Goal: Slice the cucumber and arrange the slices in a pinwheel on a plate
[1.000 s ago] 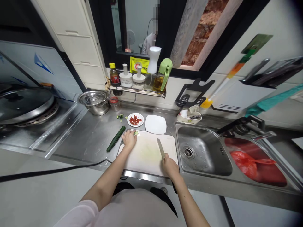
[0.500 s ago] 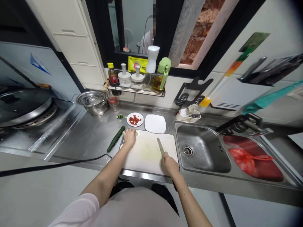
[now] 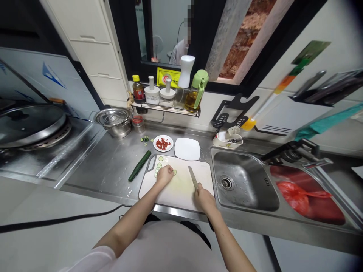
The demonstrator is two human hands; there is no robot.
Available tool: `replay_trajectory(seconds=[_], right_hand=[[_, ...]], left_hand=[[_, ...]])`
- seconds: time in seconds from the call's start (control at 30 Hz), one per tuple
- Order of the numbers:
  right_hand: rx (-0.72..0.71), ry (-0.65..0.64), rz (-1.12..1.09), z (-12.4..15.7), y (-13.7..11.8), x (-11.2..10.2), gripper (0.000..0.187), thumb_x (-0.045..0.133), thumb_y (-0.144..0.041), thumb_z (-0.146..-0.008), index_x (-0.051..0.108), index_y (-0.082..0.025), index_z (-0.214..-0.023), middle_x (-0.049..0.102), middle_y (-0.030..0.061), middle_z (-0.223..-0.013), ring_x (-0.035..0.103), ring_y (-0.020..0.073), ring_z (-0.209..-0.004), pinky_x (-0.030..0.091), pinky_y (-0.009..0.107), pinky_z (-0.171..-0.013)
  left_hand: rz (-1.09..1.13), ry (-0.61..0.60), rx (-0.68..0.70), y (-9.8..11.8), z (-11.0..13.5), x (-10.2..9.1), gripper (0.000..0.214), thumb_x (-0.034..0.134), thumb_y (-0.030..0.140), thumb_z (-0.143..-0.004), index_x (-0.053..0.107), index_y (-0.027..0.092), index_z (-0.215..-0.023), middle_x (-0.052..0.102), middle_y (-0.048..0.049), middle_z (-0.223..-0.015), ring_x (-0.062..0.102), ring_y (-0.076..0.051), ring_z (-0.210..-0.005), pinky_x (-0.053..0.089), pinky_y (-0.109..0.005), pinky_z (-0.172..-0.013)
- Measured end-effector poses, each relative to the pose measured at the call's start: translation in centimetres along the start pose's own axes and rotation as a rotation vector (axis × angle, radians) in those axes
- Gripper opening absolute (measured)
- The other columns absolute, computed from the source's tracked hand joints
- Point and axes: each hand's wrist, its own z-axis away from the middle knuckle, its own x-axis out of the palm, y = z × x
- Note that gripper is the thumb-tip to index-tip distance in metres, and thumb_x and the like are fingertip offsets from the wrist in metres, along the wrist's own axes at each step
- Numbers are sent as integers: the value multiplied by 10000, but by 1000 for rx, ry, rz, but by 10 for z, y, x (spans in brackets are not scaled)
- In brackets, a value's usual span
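Note:
A white cutting board (image 3: 181, 192) lies on the steel counter in front of me. My left hand (image 3: 164, 175) rests curled on the board over cucumber slices (image 3: 158, 166), with a slice showing at its fingertips. My right hand (image 3: 204, 197) grips a knife (image 3: 193, 178) whose blade points away from me and lies low over the board. A whole cucumber (image 3: 139, 165) lies on the counter just left of the board.
Behind the board stand a small plate of red chilli pieces (image 3: 163, 143) and a white square plate (image 3: 187, 149). A lidded steel pot (image 3: 112, 121), a condiment rack (image 3: 167, 99), a sink (image 3: 244, 185) on the right and a covered wok (image 3: 31, 124) on the left surround the spot.
My left hand has slid from the board's far left corner toward its middle, dragging cucumber slices with it and leaving some behind. The knife hand has barely moved.

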Motion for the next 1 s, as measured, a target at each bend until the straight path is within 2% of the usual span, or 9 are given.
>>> replay_trajectory(seconds=[0.13, 0.23, 0.33, 0.47, 0.63, 1.0], right_hand=[[-21, 45, 40, 1, -1, -2, 336, 298, -192, -931, 482, -171, -1211, 685, 154, -999, 659, 250, -944, 396, 310, -718], [-37, 71, 60, 6, -6, -5, 309, 297, -203, -947, 489, -178, -1189, 688, 151, -984, 660, 242, -929, 388, 307, -723], [-80, 70, 58, 13, -15, -7, 290, 296, -215, -955, 486, -186, -1173, 691, 135, -965, 661, 238, -908, 380, 300, -707], [-191, 65, 50, 22, -27, -1, 273, 295, -209, -952, 498, -192, -1134, 693, 108, -934, 659, 228, -892, 374, 291, -702], [-235, 25, 53, 24, -34, 8, 267, 307, -182, -943, 502, -181, -1125, 689, 114, -961, 651, 226, -930, 380, 290, -731], [-255, 10, 73, 22, -37, 12, 256, 317, -167, -943, 494, -178, -1128, 691, 131, -960, 657, 232, -933, 397, 302, -746]], left_hand=[[-50, 7, -18, -3, 3, 2, 116, 592, 312, -839, 660, 241, -900, 718, -13, -902, 632, -164, -845, 419, -259, -716], [-215, 62, 15, -4, 6, -1, 141, 574, 335, -846, 665, 240, -895, 712, -42, -927, 605, -218, -969, 402, -320, -812], [-328, 98, 74, -6, 9, -6, 202, 558, 338, -853, 669, 234, -986, 698, -75, -1013, 552, -263, -1075, 355, -381, -895], [-326, 77, 149, -12, 10, -9, 320, 563, 345, -852, 637, 283, -1158, 656, -76, -1135, 504, -270, -1121, 314, -404, -932], [-307, 60, 160, -15, 9, -5, 259, 558, 359, -866, 673, 296, -1089, 646, -66, -1124, 487, -269, -1128, 298, -402, -933], [-280, 104, 137, -16, 11, 1, 248, 558, 404, -871, 674, 297, -1063, 644, -65, -1093, 488, -268, -1115, 286, -400, -933]])
